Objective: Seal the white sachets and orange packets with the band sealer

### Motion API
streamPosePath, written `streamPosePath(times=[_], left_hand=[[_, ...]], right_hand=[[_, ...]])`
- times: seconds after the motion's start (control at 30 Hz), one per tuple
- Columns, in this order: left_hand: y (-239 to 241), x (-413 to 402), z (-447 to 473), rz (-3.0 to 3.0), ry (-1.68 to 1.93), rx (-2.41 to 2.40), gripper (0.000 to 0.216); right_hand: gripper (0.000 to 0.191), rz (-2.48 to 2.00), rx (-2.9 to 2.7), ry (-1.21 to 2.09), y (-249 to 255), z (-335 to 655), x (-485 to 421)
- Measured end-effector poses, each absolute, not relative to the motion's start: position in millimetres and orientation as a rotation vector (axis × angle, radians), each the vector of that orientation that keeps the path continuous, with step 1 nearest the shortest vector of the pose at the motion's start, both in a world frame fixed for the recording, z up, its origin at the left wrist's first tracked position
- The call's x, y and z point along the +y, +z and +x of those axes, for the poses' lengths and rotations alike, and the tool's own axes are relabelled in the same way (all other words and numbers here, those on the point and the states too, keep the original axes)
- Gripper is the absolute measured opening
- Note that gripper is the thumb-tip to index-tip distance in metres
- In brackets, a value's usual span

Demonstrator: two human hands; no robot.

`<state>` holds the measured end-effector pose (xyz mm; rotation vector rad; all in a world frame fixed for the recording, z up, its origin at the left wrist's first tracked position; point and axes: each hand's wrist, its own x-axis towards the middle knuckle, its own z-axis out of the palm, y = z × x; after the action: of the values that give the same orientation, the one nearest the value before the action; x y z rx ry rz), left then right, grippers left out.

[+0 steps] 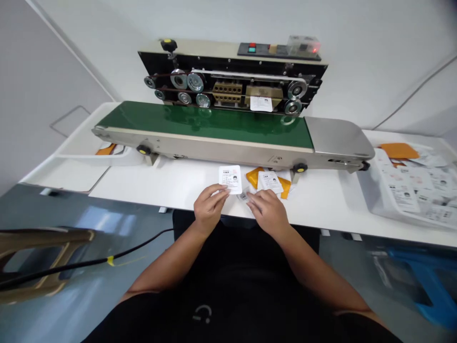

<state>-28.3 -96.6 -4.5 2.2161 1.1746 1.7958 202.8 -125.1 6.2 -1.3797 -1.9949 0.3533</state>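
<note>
My left hand point(209, 206) pinches the lower edge of a small white printed pouch point(230, 178) above the near edge of the white table point(150, 188). My right hand point(267, 209) rests beside it, fingers curled over a small pale packet point(243, 196) lying on the table. Just beyond my right hand lie another white pouch point(270, 181) and orange sachets point(254, 176). Behind them runs a band sealer with a green conveyor belt point(203, 121); one white pouch point(261, 103) sits in its sealing head.
A heap of white printed pouches and orange sachets point(416, 183) lies at the right. A white tray point(91, 155) sits under the belt's left end. A black cable point(85, 262) and tan chair back point(39, 259) are at lower left, a blue stool point(428, 286) at lower right.
</note>
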Motion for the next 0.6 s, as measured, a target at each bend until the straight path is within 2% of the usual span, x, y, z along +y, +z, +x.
streamPosePath(times=[0.17,0.27,0.37,0.5,0.6], left_hand=[[-18.4,-100.7,-33.7,2.409,1.742,0.906,0.031],[-17.5,-98.4,-34.9,2.564,1.568,0.676,0.041],[-8.9,-92.6,-33.1,2.758,1.247,0.568,0.046],[-0.4,-87.3,-27.3,2.920,0.818,0.493,0.050],[0.1,-87.5,-23.8,2.914,0.735,0.526,0.042]], right_hand=[[0.044,-1.206,-1.456,1.073,10.4,182.6,-126.5],[0.041,-1.174,-1.286,1.261,21.5,184.9,-121.4],[0.037,-1.223,-1.232,1.124,54.0,215.9,-107.4],[0.040,-1.287,-1.111,0.686,116.8,282.7,-62.7],[0.026,-1.328,-1.036,0.564,148.7,322.0,-9.1]])
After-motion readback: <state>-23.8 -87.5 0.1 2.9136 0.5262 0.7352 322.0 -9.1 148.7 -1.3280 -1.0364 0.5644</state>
